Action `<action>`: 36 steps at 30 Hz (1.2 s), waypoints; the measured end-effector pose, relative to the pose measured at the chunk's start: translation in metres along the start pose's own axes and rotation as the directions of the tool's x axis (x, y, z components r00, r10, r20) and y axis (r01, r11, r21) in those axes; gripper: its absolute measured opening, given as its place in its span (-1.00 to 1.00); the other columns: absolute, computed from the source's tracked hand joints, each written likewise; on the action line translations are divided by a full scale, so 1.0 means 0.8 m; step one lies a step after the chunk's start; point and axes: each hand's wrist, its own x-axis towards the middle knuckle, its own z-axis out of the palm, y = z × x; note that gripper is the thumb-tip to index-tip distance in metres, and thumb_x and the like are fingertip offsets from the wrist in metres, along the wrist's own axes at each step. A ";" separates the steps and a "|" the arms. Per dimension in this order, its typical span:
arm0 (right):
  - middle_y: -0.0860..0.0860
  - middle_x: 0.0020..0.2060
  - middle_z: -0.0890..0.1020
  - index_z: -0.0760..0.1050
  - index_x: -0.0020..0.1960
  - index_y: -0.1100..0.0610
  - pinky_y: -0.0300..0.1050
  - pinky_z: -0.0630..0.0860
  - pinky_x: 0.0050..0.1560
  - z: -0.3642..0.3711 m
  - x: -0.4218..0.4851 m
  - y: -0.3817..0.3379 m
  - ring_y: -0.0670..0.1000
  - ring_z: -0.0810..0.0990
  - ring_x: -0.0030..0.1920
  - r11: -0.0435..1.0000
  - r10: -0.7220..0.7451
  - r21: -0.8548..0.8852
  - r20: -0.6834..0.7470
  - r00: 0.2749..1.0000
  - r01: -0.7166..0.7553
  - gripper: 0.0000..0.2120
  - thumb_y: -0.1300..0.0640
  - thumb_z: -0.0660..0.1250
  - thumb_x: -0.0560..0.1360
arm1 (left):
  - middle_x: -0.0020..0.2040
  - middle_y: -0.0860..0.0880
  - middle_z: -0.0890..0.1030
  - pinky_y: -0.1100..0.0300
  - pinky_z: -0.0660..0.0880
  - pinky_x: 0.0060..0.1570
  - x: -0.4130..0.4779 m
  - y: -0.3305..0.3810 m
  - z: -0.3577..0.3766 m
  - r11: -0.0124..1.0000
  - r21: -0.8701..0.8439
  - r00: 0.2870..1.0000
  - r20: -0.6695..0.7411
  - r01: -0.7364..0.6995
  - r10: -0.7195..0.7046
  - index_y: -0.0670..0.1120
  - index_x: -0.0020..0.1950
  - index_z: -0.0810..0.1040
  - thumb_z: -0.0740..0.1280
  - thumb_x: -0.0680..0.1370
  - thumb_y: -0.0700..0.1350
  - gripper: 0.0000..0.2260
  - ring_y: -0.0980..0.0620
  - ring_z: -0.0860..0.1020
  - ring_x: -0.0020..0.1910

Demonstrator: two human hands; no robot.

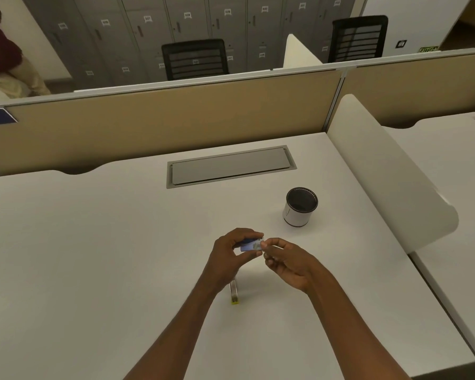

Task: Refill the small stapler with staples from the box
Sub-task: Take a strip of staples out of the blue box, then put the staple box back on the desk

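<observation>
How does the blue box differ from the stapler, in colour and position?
The blue box is gripped by the left hand; the stapler lies on the desk, in no hand. The box is blue; the stapler is silvery with a yellow-green end. Both are small.

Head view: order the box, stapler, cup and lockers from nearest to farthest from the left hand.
1. box, held in the left hand
2. stapler, just below its wrist
3. cup, back right
4. lockers, far back
</observation>
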 end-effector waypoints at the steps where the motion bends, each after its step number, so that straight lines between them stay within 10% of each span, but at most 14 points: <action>1: 0.11 -0.25 0.58 0.57 -0.01 0.22 -0.23 0.52 -0.25 -0.001 0.001 0.001 -0.05 0.50 -0.30 1.000 0.007 0.003 0.008 1.000 -0.007 -0.92 0.26 0.43 0.50 | 0.14 0.07 0.72 0.27 0.57 0.20 0.001 0.000 0.001 1.000 0.000 1.000 0.009 0.000 0.000 -0.02 0.19 0.72 0.57 0.48 -0.18 -0.71 0.06 0.67 0.18; 9: 0.16 -0.16 0.62 0.58 0.11 0.26 -0.18 0.58 -0.12 -0.014 0.009 0.004 -0.03 0.56 -0.24 0.998 -0.012 -0.056 -0.026 1.000 0.010 -0.76 0.26 0.48 0.47 | 0.13 0.15 0.74 0.30 0.54 0.22 0.012 -0.012 0.003 0.995 0.090 0.995 0.086 0.051 -0.059 0.04 0.19 0.72 0.56 0.49 -0.10 -0.73 0.14 0.67 0.16; 14: 0.23 -0.03 0.65 0.60 0.11 0.30 -0.13 0.64 -0.08 -0.018 0.024 0.009 0.06 0.61 -0.14 0.996 -0.034 0.068 -0.198 0.980 0.048 -0.77 0.27 0.46 0.48 | 0.41 0.18 0.56 0.46 0.33 0.35 0.026 -0.030 0.014 0.962 0.270 0.988 0.127 0.047 -0.084 0.07 0.46 0.51 0.55 0.51 -0.08 -0.46 0.24 0.50 0.36; 18: 0.25 -0.05 0.63 0.58 0.04 0.32 -0.03 0.65 0.03 -0.021 0.043 0.010 0.11 0.64 -0.14 0.991 -0.008 0.120 -0.424 0.905 0.064 -0.81 0.30 0.48 0.46 | 0.25 0.22 0.62 0.46 0.46 0.09 0.035 -0.038 0.022 0.965 0.226 0.991 -0.024 0.136 -0.134 0.09 0.36 0.58 0.50 0.53 -0.13 -0.59 0.29 0.57 0.17; 27: 0.09 -0.41 0.65 0.58 -0.28 0.28 -0.33 0.50 -0.44 -0.018 0.084 0.019 -0.04 0.62 -0.46 0.996 -0.088 -0.084 -0.707 0.702 0.040 -0.80 0.21 0.57 0.37 | -0.08 0.03 0.72 0.25 0.53 -0.09 0.038 -0.060 0.013 0.925 0.176 0.909 -0.319 0.336 -0.269 -0.06 0.03 0.70 0.40 0.58 -0.19 -0.90 0.05 0.64 -0.14; 30: 0.09 -0.41 0.65 0.55 -0.32 0.27 -0.12 0.63 -0.28 -0.015 0.090 0.024 0.02 0.63 -0.43 0.973 -0.137 -0.227 -0.728 0.672 -0.048 -0.72 0.12 0.55 0.41 | -0.12 0.02 0.71 0.19 0.54 -0.14 0.036 -0.063 0.006 0.910 0.138 0.855 -0.418 0.392 -0.305 -0.08 -0.04 0.69 0.39 0.58 -0.18 -0.92 0.03 0.63 -0.19; 36: 0.22 -0.39 0.62 0.55 -0.19 0.40 -0.30 0.39 -0.66 -0.017 0.089 0.030 0.07 0.54 -0.59 0.971 -0.187 -0.239 -0.746 0.639 0.005 -0.83 0.30 0.49 0.41 | -0.07 -0.05 0.68 0.08 0.52 -0.06 0.019 -0.072 -0.012 0.780 -0.191 0.536 -0.629 0.596 -0.564 -0.06 -0.08 0.61 0.28 0.57 -0.22 -0.87 -0.15 0.64 0.01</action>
